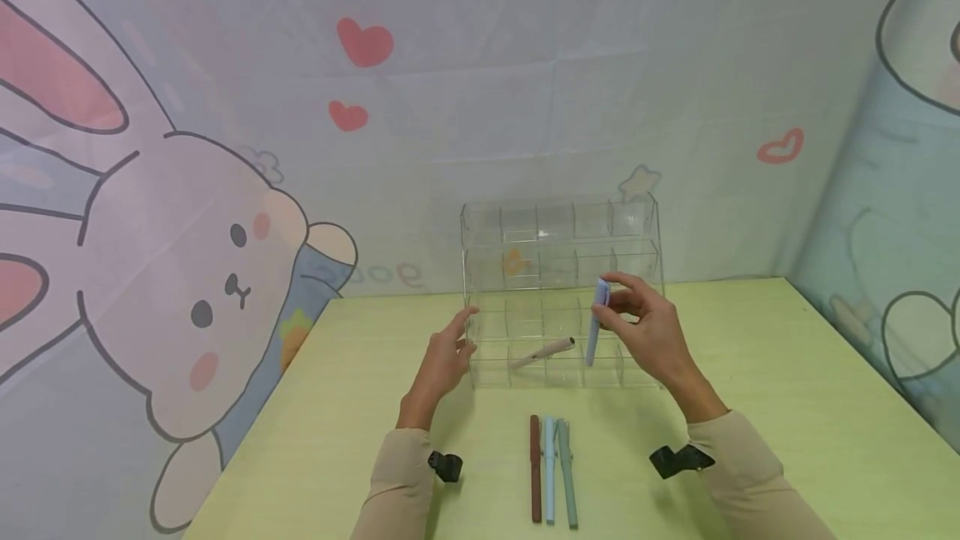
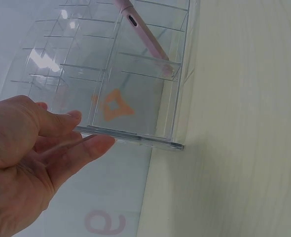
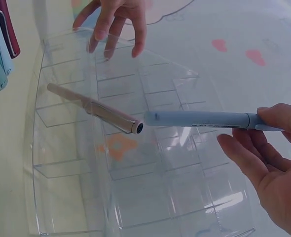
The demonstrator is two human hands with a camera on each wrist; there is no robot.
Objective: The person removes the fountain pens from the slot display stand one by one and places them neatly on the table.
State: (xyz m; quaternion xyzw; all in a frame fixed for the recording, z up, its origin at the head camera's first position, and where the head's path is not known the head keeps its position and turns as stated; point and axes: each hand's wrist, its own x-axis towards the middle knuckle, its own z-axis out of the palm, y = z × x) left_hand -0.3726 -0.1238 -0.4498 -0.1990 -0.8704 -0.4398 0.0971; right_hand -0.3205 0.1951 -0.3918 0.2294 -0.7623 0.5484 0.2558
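Observation:
A clear display rack [image 1: 558,304] with rows of compartments stands on the table. My left hand [image 1: 444,363] holds its left side panel, the thumb [image 2: 61,121] on one face and fingers on the other. With thumb and fingertips, my right hand [image 1: 648,327] pinches a light blue-lavender pen [image 3: 200,119] near its cap end. The pen [image 1: 595,323] hangs nearly upright before the rack's lower right compartments. A pale pink pen [image 1: 546,352] leans in a front compartment, left of the held pen.
Three capped pens lie side by side in front of the rack: a dark red one [image 1: 535,469], a light blue one [image 1: 550,469] and a green one [image 1: 567,473]. Close behind the rack hangs a printed cloth [image 1: 480,157]. The pale table [image 1: 787,407] extends to both sides.

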